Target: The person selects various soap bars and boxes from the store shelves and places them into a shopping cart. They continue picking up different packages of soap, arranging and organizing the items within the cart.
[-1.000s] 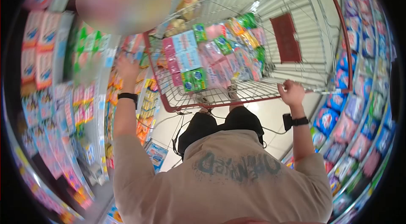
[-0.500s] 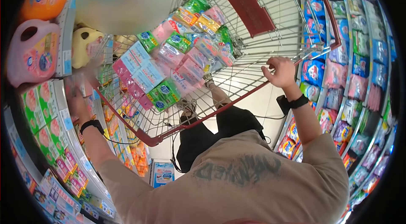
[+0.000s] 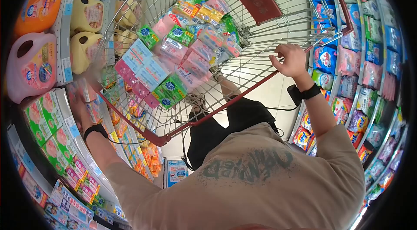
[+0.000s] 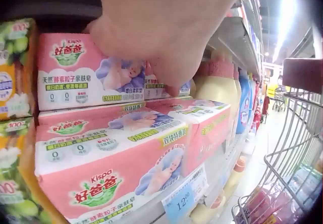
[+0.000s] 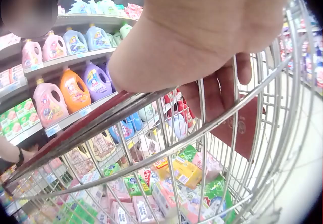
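My left hand [image 3: 79,109] reaches into the left shelf. In the left wrist view it lies over a pink pack of soap [image 4: 70,65] at the top of a stack, its fingers mostly hidden behind the pack; I cannot tell whether they grip it. More pink soap packs [image 4: 101,178] lie under and beside it, above a blue price tag. My right hand [image 3: 290,60] is at the rim [image 3: 243,93] of a shopping cart. Seen from the right wrist, its loosely curled fingers [image 5: 224,90] hang past the rim behind the wires.
Inside the cart [image 3: 119,115] lie several packs, among them green packs [image 3: 169,91], blue-and-white boxes [image 3: 150,73] and a yellow pack [image 3: 210,15]. Large detergent bottles [image 3: 37,67] stand on the left shelf. Bagged detergent [image 3: 323,58] fills shelves on the right.
The view has turned, and the cart now appears further left and tilted. My left hand has shifted along the shelf towards the soap packs. My right hand stays by the cart rim.
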